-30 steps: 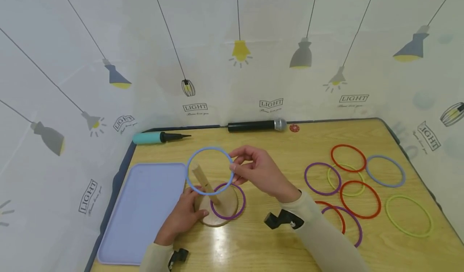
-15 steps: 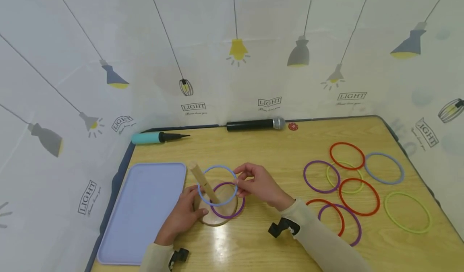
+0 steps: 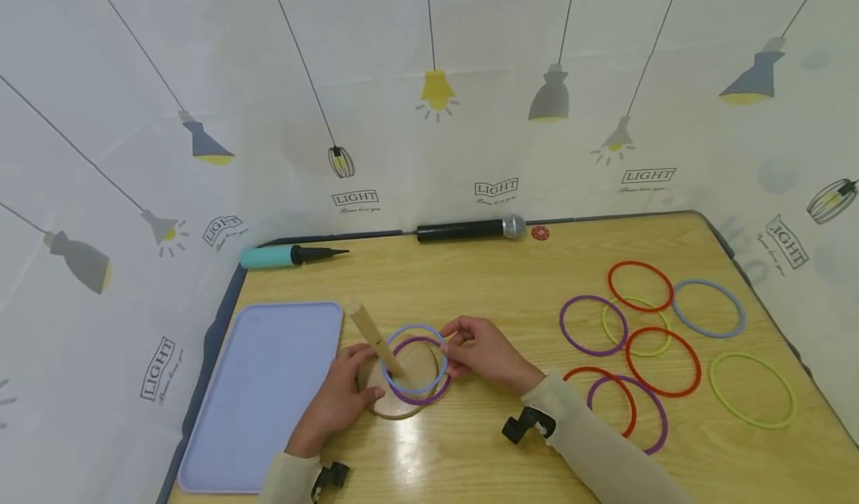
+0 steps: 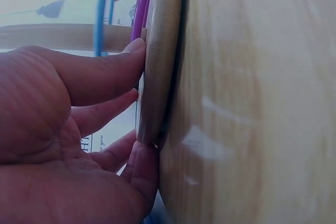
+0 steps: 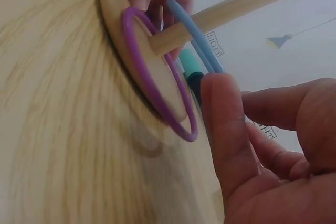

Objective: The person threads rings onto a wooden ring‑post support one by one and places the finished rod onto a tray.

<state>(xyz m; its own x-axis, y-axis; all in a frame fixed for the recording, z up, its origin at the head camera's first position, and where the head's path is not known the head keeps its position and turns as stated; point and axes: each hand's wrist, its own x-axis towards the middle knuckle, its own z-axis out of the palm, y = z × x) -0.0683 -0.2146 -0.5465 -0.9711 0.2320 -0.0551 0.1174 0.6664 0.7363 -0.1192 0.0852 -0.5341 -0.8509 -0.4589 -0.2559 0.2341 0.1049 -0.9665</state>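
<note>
A wooden ring stand, its round base (image 3: pixel 396 411) flat on the table, has an upright peg (image 3: pixel 367 329). My left hand (image 3: pixel 338 398) grips the base at its left edge, thumb on the upper face and fingers at the rim. Around the peg a purple ring (image 5: pixel 142 72) lies on the base, sticking out past its right side. My right hand (image 3: pixel 485 351) pinches a light blue ring (image 5: pixel 198 36) between thumb and fingers. That ring is around the peg, low and tilted, above the purple one.
Several red, purple, yellow-green and blue rings lie on the right, among them a red ring (image 3: pixel 663 395) and a yellow-green ring (image 3: pixel 753 423). A lavender tray (image 3: pixel 268 392) is at the left. Along the back are a teal hand pump (image 3: pixel 271 256), a microphone (image 3: pixel 470 230) and a red chip (image 3: pixel 540 232).
My right hand has lowered the blue ring from the peg's top, down along the peg to just above the purple ring. My left hand has stayed on the base.
</note>
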